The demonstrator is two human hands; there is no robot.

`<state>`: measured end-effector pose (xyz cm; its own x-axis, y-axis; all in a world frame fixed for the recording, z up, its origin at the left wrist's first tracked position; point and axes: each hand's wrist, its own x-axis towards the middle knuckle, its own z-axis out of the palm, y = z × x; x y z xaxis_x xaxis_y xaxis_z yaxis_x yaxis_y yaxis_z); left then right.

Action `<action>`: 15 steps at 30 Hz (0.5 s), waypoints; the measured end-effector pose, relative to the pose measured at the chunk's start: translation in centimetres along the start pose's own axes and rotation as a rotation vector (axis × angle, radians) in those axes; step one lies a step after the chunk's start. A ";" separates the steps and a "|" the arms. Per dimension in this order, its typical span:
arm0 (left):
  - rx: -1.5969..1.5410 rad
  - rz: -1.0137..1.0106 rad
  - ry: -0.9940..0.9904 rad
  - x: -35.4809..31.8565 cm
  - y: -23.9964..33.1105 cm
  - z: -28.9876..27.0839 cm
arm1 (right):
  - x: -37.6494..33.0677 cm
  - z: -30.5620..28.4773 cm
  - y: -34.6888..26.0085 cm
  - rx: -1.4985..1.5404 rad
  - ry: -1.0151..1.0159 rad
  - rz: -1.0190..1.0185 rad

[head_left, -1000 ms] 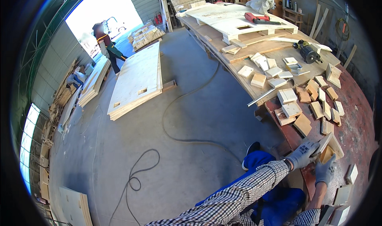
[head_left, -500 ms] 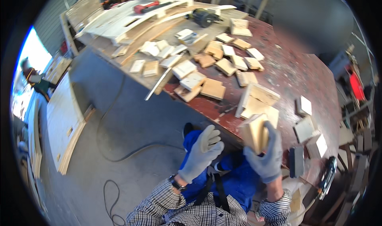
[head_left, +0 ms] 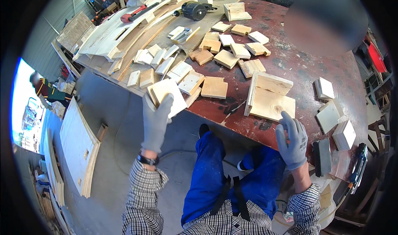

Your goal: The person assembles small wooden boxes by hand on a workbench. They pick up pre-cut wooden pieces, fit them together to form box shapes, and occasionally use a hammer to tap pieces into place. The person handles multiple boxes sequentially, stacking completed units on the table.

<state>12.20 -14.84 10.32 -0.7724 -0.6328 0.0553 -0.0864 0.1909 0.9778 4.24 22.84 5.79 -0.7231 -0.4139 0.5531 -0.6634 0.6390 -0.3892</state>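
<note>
My left hand (head_left: 154, 125), in a grey work glove, grips a pale wooden block (head_left: 169, 95), which looks like flat pieces stacked together. It is held over the near edge of the table, beside several other cut wood pieces (head_left: 190, 82). My gloved right hand (head_left: 294, 142) is open, fingers apart, at the table edge. The closest thing to it is an L-shaped wooden assembly (head_left: 271, 100), one board standing along another that lies flat. Whether its fingertips touch that assembly I cannot tell.
The worn red table (head_left: 306, 81) carries scattered wood blocks (head_left: 226, 59). Toward the far left stand a dark power tool (head_left: 195, 10) and a red tool (head_left: 134, 14). On the right edge lie a dark sanding block (head_left: 322, 157) and a handheld tool (head_left: 358, 164). Curved plywood panels (head_left: 76, 146) lean at left.
The wooden block has gone from my right hand to my left. My left hand has moved left and up with it. My right hand, now without it, has shifted slightly right.
</note>
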 end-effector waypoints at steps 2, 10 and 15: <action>0.125 0.188 -0.113 6.4 -0.3 -0.6 | -0.7 0.9 3.1 -0.012 -0.006 0.080; 0.331 -0.213 -0.470 20.2 -1.9 -0.7 | -0.6 3.3 3.8 0.001 -0.003 0.154; 0.843 0.163 -0.274 21.1 -3.2 1.3 | -0.5 3.1 3.7 -0.043 -0.031 0.189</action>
<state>-4.65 -27.77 8.13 -0.9291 -0.3691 0.0249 -0.3121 0.8181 0.4830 1.52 23.40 1.76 -0.8403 -0.3028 0.4497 -0.5065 0.7345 -0.4517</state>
